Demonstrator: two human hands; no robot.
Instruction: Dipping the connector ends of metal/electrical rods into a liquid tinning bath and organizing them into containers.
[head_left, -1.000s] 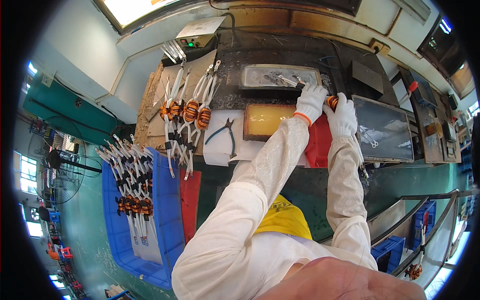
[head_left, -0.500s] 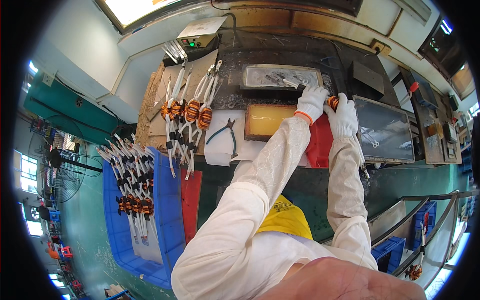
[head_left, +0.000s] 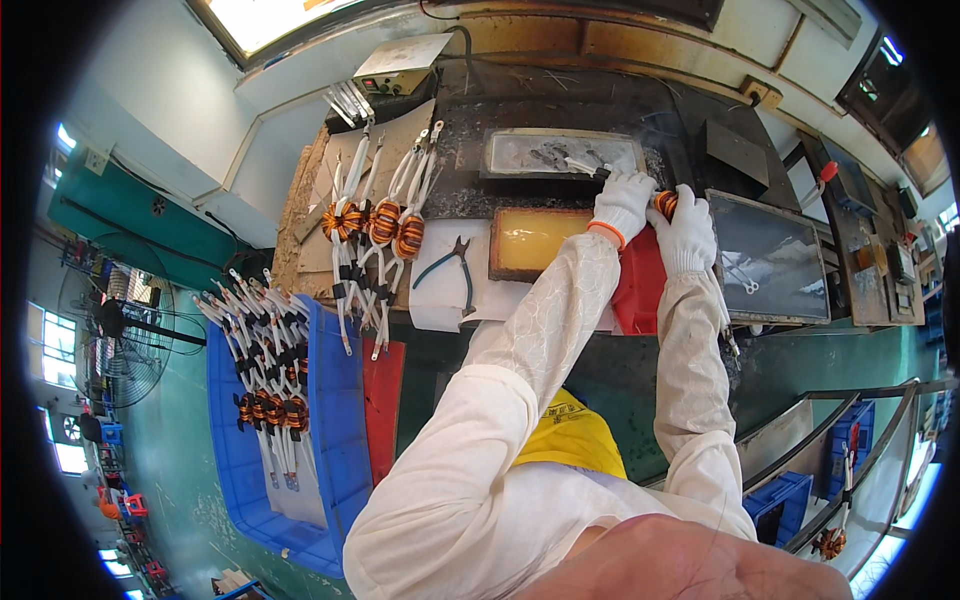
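Note:
My gloved left hand (head_left: pixel 625 203) is closed around the white-sleeved leads of a toroidal coil. Out past its fingers, the lead ends (head_left: pixel 582 167) reach over the molten grey metal in a shallow solder pot (head_left: pixel 500 172); whether the tips touch the surface I cannot tell. Beside it, my gloved right hand (head_left: pixel 686 238) grips the copper-wound coil (head_left: pixel 665 205) itself, with more white leads hanging below the wrist. A tray of yellowish, waxy-looking stuff (head_left: pixel 540 240) lies just nearer than the pot, left of my left wrist.
Several finished-looking coils (head_left: pixel 383 222) rest on a board at the left, near pliers (head_left: pixel 450 270) on white paper. A blue bin (head_left: pixel 340 430) holds more coils. Right of my hands is a grey-topped tray (head_left: pixel 770 260); a red piece (head_left: pixel 640 290) lies below them. A control box (head_left: pixel 400 75) stands behind.
Both hands and the coil have stayed almost in place. The green light on the control box, lit before, no longer shows.

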